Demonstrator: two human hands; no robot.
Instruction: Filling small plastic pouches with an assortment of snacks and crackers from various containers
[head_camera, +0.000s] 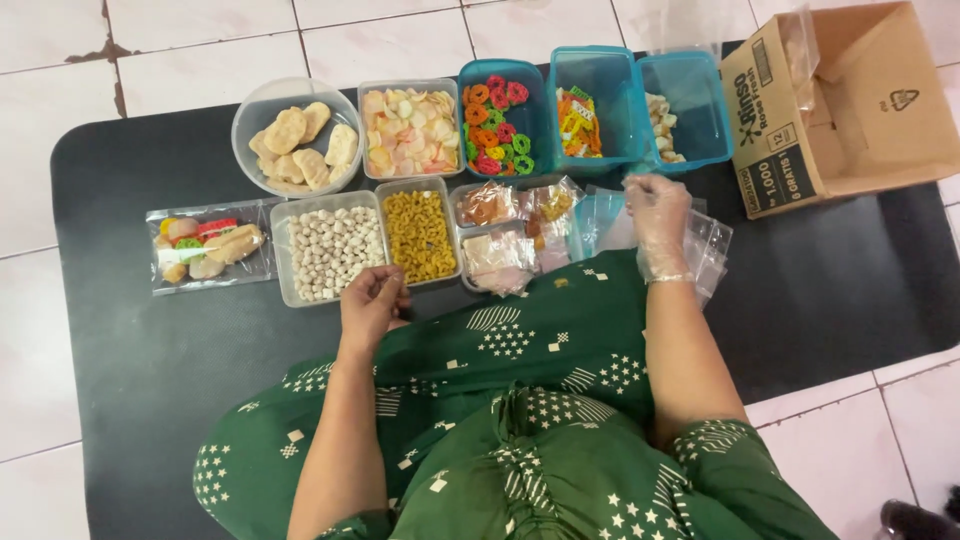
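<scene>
My left hand (372, 303) is bare, fingers curled, resting at the near edge of a clear tub of small pale round crackers (330, 250) and a tub of yellow curly crackers (420, 233); whether it holds anything I cannot tell. My right hand (659, 226), in a clear plastic glove, lies flat with fingers apart on a stack of clear plastic bags (708, 248). A filled, sealed bag of mixed crackers (208, 245) lies at the left on the black mat (150, 350).
Behind stand a round bowl of tan crackers (296, 140), a tub of pale chips (410, 130), and three blue tubs (590, 105) with coloured ring crackers. Small bagged snacks (505, 235) fill a clear tray. An open cardboard box (850, 100) lies at the right. White floor tiles surround the mat.
</scene>
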